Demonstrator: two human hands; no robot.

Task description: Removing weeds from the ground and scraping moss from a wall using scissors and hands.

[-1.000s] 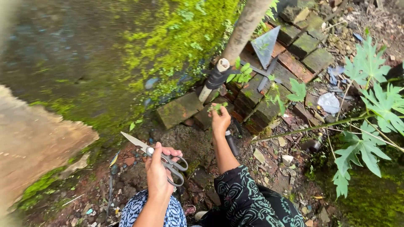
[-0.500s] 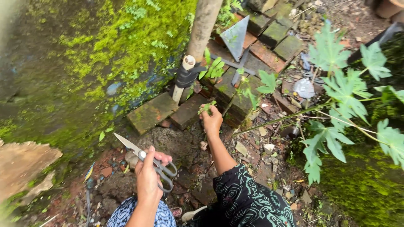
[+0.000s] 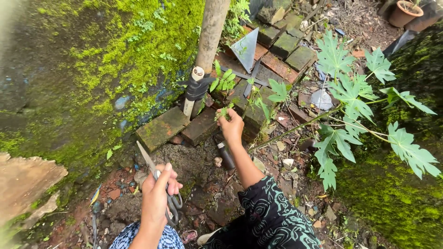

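Left hand [image 3: 157, 196] wraps the scissors [image 3: 162, 186] at the handles, blades together, tip up-left; handle loops partly hidden behind fingers. Right hand [image 3: 231, 127], further out, pinches a small green sprig [image 3: 224, 111] at the edge of the mossy bricks [image 3: 159, 129]; sprig's base hidden by fingertips. Dark bottle [image 3: 225, 154] lies just below that wrist. Beyond: taped pole [image 3: 196, 90], top cut off; papaya leaves [image 3: 355, 99] right.

Mossy wall [image 3: 129, 50], old bricks [image 3: 161, 129], littered soil, daylight.
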